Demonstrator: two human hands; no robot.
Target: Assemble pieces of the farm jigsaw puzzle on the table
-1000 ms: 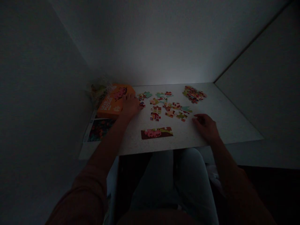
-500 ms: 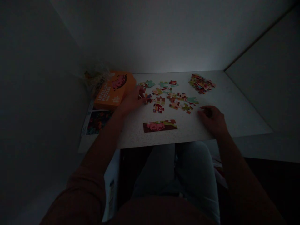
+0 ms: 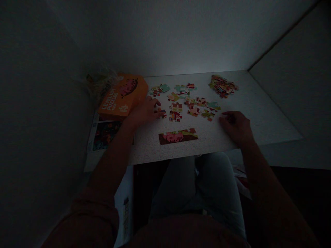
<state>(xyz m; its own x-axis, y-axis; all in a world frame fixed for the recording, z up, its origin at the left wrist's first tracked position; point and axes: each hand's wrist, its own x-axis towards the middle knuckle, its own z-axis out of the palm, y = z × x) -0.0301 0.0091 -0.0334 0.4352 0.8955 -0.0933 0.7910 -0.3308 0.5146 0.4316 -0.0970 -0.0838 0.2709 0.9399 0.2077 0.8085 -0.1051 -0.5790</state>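
On a dim worktop (image 3: 258, 113), a loose piece (image 3: 162, 113) near the left edge is touched by the left hand (image 3: 143, 111), fingers spread; whether it is gripped cannot be told. The right hand (image 3: 236, 126) is rested curled, seemingly empty. Turning the piece flat is advised before it is tried against the joined strip (image 3: 178, 135).

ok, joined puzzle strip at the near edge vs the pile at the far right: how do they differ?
The joined strip is interlocked pieces forming one flat band showing a pink figure; the pile is loose pieces heaped with no picture readable. The joined strip lies near the table's front edge between both hands; the pile sits at the far right, away from either hand. Both are colourful pieces on the same table.
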